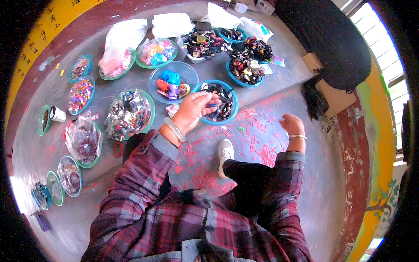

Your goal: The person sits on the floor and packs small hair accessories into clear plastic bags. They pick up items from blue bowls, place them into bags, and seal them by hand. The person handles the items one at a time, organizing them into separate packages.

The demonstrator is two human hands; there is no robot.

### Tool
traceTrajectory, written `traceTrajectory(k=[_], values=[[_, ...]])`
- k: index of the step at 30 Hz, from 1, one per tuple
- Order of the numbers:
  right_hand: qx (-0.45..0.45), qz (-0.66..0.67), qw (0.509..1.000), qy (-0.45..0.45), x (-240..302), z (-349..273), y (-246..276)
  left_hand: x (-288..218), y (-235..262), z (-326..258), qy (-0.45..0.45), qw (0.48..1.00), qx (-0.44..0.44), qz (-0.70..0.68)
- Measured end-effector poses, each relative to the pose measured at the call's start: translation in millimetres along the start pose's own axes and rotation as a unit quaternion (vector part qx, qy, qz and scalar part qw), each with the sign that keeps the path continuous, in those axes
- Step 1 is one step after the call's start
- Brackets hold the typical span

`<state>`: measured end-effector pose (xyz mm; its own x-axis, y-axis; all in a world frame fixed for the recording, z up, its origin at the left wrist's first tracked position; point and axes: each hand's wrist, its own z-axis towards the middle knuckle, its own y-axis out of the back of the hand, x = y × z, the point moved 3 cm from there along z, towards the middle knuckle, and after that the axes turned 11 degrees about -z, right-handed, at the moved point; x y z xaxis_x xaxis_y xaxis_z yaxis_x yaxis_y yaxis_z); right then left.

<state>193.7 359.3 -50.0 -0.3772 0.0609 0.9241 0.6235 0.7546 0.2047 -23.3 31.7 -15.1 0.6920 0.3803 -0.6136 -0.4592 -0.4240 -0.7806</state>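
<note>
My left hand (192, 111) is raised in front of a blue basin (236, 109) holding a heap of mostly black small items (224, 105). Its thumb and fingers come together in a pinch; whatever they hold is too small to make out. A pale bangle (175, 129) circles that wrist. To the right, my right hand (292, 125) hangs above the floor, apart from the basin. Its fingers curl inward, but blur hides their tips. Thin red strips (257, 144) lie scattered on the floor between and below my hands.
Just beyond my left hand stands a clear bluish bowl (152, 87) with colourful bundles. Plastic-wrapped items fill a green basin (151, 114) on the left. Several more basins spread outward. A large black sack (327, 43) and cardboard (338, 98) are at the right. My shoe (225, 155) rests among the strips.
</note>
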Motion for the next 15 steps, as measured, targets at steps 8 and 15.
traceTrajectory(k=[8,15], values=[[0.053,0.051,0.996,0.041,87.2,-61.3,-126.9,0.6,-2.6,-2.7,0.017,0.997,0.029,-0.074],[0.063,0.068,0.995,0.037,95.8,-89.2,-204.3,-2.6,-11.1,-4.8,0.029,0.993,0.038,-0.112]])
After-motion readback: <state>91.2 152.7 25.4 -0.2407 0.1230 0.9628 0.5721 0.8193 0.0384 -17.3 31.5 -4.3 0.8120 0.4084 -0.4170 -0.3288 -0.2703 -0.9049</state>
